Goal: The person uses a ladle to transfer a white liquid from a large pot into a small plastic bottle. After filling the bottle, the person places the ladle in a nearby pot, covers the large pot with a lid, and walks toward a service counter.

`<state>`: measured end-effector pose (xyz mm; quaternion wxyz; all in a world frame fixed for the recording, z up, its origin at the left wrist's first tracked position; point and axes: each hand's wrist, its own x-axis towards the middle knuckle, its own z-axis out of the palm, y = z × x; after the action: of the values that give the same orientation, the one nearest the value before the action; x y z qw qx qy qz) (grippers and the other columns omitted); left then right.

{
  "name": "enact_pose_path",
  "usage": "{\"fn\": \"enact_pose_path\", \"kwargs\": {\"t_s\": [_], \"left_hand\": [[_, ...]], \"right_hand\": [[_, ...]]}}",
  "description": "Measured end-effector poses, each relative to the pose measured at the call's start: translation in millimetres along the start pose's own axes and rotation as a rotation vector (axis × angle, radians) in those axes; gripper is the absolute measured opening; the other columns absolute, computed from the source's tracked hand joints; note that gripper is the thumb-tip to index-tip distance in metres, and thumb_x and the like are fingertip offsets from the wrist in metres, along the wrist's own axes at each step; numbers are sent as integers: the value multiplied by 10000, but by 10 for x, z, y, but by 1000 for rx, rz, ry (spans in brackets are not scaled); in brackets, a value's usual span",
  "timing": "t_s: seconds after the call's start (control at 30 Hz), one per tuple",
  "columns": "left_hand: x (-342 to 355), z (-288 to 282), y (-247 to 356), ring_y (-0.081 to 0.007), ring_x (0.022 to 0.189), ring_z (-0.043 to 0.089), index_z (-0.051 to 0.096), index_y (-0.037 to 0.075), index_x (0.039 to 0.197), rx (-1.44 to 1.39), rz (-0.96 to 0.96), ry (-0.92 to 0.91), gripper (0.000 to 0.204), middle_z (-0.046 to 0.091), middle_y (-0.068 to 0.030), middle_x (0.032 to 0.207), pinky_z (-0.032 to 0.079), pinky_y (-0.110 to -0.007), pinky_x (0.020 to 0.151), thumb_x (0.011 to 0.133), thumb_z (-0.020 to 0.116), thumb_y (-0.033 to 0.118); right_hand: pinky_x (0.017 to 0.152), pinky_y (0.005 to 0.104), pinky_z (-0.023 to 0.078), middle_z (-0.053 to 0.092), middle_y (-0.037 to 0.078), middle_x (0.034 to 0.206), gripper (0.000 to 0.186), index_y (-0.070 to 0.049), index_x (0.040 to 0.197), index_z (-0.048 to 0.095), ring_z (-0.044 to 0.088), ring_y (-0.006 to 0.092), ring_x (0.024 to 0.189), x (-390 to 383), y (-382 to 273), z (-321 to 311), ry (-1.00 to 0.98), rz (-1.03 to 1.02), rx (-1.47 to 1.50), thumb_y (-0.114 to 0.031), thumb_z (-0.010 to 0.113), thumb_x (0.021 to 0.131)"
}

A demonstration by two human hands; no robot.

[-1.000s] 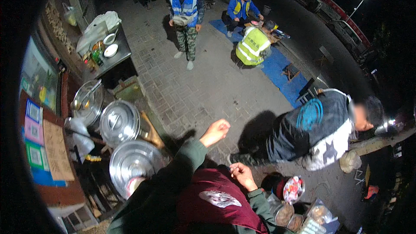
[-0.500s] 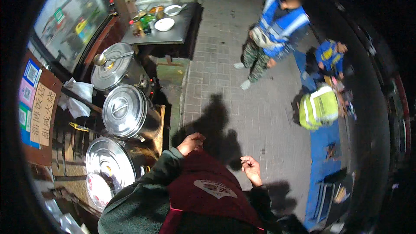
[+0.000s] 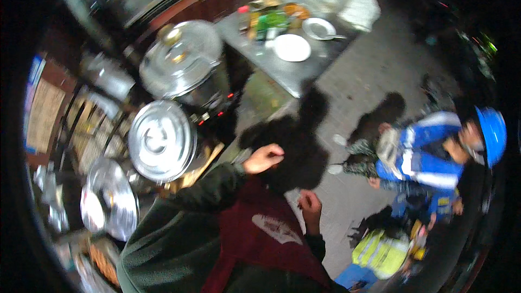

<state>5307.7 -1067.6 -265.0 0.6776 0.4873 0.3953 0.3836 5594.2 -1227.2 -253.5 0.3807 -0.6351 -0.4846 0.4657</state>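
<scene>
My left hand (image 3: 264, 159) is raised in front of my body, fingers curled together, with no object visible in them. My right hand (image 3: 310, 203) hangs lower and to the right, fingers loosely bent and partly apart, also holding nothing I can see. Between the forearms lies the maroon apron (image 3: 244, 233) over my dark green fleece. Nearest to the left hand is a lidded steel pot (image 3: 163, 140), apart from it. Behind that stands another lidded pot (image 3: 187, 57) with a ladle (image 3: 171, 35) on its lid. The picture is smeared by motion.
A third pot lid (image 3: 116, 198) bears a white round thing. Ahead stands a metal table (image 3: 255, 57) with a white plate (image 3: 292, 48), a bowl (image 3: 318, 28) and condiments. A person in a blue helmet (image 3: 491, 135) stands at right; beyond, a person wears a yellow vest (image 3: 380, 252).
My view has swung left, bringing the table nearer the middle and the helmeted person lower right. Both hands stay before my body; the left one has come away from the apron's edge.
</scene>
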Motion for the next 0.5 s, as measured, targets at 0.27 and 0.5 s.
{"fn": "enact_pose_path", "kwargs": {"t_s": [0.27, 0.5], "left_hand": [[473, -377, 487, -133, 869, 686, 657, 32, 1214, 2, -68, 447, 157, 716, -44, 1015, 582, -334, 800, 1059, 666, 53], [-37, -132, 56, -155, 884, 717, 664, 55, 1201, -481, 46, 1227, 111, 730, -36, 1038, 598, -333, 823, 1097, 668, 92]], "right_hand": [[747, 268, 548, 744, 3, 943, 209, -17, 1222, 763, 656, 76, 819, 2683, -1179, 367, -711, 0, -143, -67, 771, 1019], [774, 277, 563, 779, 21, 951, 225, -38, 1172, 783, 675, 81, 843, 4363, -2020, 1362, -1177, -259, -324, -104, 857, 970]]}}
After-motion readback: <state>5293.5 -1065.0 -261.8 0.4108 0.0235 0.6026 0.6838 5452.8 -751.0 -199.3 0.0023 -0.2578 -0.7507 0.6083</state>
